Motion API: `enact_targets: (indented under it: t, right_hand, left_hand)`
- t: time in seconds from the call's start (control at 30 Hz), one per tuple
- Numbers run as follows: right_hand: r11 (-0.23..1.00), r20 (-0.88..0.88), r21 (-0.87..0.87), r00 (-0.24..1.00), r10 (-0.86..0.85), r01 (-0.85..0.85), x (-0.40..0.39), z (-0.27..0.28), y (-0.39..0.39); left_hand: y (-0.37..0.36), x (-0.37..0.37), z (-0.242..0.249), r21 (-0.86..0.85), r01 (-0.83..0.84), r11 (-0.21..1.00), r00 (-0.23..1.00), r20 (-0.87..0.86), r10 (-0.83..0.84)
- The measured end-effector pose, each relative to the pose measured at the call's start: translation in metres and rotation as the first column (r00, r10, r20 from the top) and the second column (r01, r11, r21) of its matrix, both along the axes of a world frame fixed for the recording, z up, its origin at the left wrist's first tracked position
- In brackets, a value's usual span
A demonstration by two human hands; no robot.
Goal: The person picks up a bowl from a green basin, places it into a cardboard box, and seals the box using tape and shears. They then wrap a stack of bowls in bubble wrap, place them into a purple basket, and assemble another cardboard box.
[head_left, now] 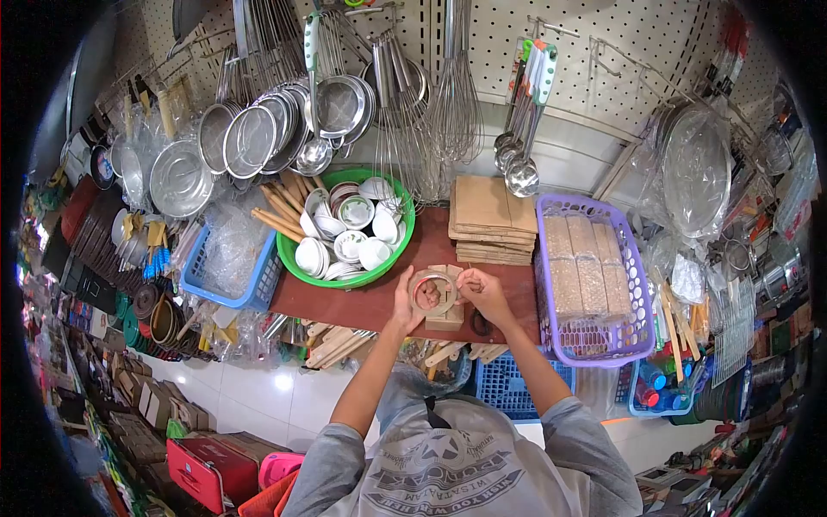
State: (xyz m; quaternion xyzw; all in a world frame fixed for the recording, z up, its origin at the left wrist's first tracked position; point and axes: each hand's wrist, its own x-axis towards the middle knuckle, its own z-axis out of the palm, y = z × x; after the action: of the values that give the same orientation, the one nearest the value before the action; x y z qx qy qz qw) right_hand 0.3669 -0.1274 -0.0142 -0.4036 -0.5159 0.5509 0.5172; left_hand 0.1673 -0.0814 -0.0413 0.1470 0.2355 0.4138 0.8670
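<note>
My left hand [404,303] is wrapped around a roll of tape [450,294], with its fingers showing through the ring's hole. The fingers of my right hand [484,291] pinch together at the roll's right edge; whether they hold the tape's end is too small to tell. Below the roll, a small brown cardboard box [444,323] sits at the front edge of the reddish-brown table [345,303]. A dark object, perhaps scissors [481,324], lies just right of the box.
A green basin [289,258] of white bowls stands left, beside a blue basket [231,293]. Flat brown cardboard [493,207] is stacked behind my hands. On the right, a purple basket [642,284] holds bubble-wrapped boxes [588,267]. Whisks [457,112] and strainers [251,142] hang above.
</note>
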Motion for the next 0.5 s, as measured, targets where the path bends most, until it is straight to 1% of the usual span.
enact_targets:
  t: [0.03,0.1,0.17,0.2,0.27,0.3,0.4,0.47,0.5]
  right_hand:
    - [1.000,0.005,-0.022,1.000,-0.008,0.008,-0.004,-0.008,-0.002]
    - [0.999,-0.056,-0.026,0.998,-0.043,0.041,-0.012,-0.019,-0.003]
    - [0.994,-0.085,-0.062,0.992,-0.090,0.085,-0.016,-0.021,-0.003]
    - [0.994,-0.016,-0.046,0.994,-0.105,0.104,-0.016,-0.028,-0.001]
    - [0.990,0.119,-0.012,0.984,-0.137,0.139,-0.011,-0.050,0.005]
    - [0.990,0.140,0.003,0.980,-0.141,0.142,-0.009,-0.051,0.007]
    - [0.990,0.180,0.021,0.973,-0.143,0.142,-0.005,-0.059,0.009]
    - [0.991,0.172,0.008,0.977,-0.130,0.130,-0.003,-0.067,0.012]
    - [0.992,0.150,-0.025,0.982,-0.118,0.124,-0.004,-0.063,0.010]
  left_hand:
    - [0.001,-0.002,-0.005,0.012,0.021,1.000,0.998,0.059,-0.022]
    - [0.008,-0.008,-0.016,0.045,0.058,0.997,0.982,0.176,-0.065]
    - [0.014,-0.008,-0.026,0.017,0.010,1.000,0.998,0.059,-0.011]
    - [0.015,-0.009,-0.029,0.005,-0.015,1.000,1.000,0.000,0.015]
    - [0.009,-0.011,-0.019,0.015,-0.052,0.999,0.998,0.042,0.051]
    - [0.006,-0.012,-0.013,0.021,-0.070,0.997,0.996,0.064,0.069]
    - [-0.001,-0.014,0.000,0.012,-0.058,0.998,0.998,-0.007,0.058]
    - [-0.001,-0.019,-0.006,0.112,-0.024,0.993,0.998,-0.056,0.031]
    - [-0.002,-0.021,-0.004,0.160,-0.005,0.987,0.996,-0.082,0.019]
